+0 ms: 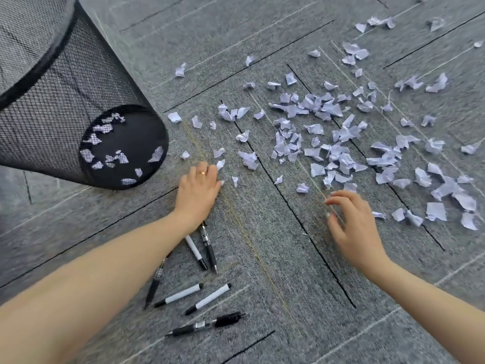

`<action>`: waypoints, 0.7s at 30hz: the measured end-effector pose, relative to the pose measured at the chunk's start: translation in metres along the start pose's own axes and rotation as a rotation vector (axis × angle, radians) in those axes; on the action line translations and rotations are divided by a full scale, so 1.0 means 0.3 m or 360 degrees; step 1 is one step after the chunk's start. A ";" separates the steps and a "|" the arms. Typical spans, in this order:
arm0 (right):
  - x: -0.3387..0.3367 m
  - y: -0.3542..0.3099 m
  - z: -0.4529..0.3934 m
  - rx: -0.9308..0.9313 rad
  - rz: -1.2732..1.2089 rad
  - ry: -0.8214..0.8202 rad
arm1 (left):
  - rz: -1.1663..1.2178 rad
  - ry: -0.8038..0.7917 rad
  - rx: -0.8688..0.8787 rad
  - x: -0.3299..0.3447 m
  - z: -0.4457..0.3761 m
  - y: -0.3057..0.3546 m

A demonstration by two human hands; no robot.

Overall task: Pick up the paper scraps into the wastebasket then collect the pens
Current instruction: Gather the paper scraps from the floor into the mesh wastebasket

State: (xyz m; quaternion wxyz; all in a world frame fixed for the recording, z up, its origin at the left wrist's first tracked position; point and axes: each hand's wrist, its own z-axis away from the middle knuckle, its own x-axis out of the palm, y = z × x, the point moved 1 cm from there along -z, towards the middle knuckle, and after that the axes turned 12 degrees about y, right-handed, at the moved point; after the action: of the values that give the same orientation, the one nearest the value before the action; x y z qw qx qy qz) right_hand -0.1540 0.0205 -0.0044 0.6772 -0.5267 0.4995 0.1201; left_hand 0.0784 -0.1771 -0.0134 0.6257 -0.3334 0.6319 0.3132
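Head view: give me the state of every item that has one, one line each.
Wastebasket: upright on the carpet, a few scraps inside.
Paper scraps: mostly scattered on the carpet, uncollected.
Pens: lying loose on the carpet, none held.
Left hand: fingers hidden, grip unclear, beside small scraps.
Right hand: open, fingers spread, empty.

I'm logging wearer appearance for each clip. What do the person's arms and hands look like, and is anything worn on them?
Both forearms are bare, with no sleeves, watch or gloves in view. The left hand wears a plain gold-coloured ring on one finger. The right hand shows no jewellery, though it is slightly motion-blurred.
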 end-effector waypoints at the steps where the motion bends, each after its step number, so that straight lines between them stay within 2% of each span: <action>1: 0.000 0.003 0.010 -0.0007 0.0006 -0.0011 | 0.0020 -0.0030 0.0069 -0.003 -0.006 0.003; 6: -0.039 -0.012 0.023 -0.0049 0.0022 -0.0008 | 0.0165 -0.0168 0.0058 -0.035 -0.043 -0.012; 9: -0.060 -0.027 0.016 -0.0072 0.0020 0.0029 | 0.0423 -0.0069 -0.0148 -0.068 -0.086 -0.002; 11: -0.068 -0.036 0.013 -0.0080 0.0027 0.0019 | 0.0414 -0.0019 -0.0186 -0.084 -0.136 0.024; 12: -0.072 -0.041 0.013 -0.0089 0.0037 0.0014 | 0.0326 -0.0041 -0.0095 -0.087 -0.164 0.041; 16: -0.114 -0.047 0.024 -0.0135 0.0070 0.0033 | -0.0113 -0.0304 0.0569 -0.053 -0.225 0.142; 21: -0.172 0.009 0.053 -0.0073 0.0195 0.0011 | 0.0073 -0.0213 0.0709 -0.018 -0.221 0.208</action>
State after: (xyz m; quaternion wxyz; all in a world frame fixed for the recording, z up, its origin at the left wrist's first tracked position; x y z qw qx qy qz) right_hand -0.1715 0.0536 0.0347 0.6546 -0.5110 0.5303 0.1710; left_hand -0.0108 -0.1947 -0.0079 0.7169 -0.1512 0.6501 0.2016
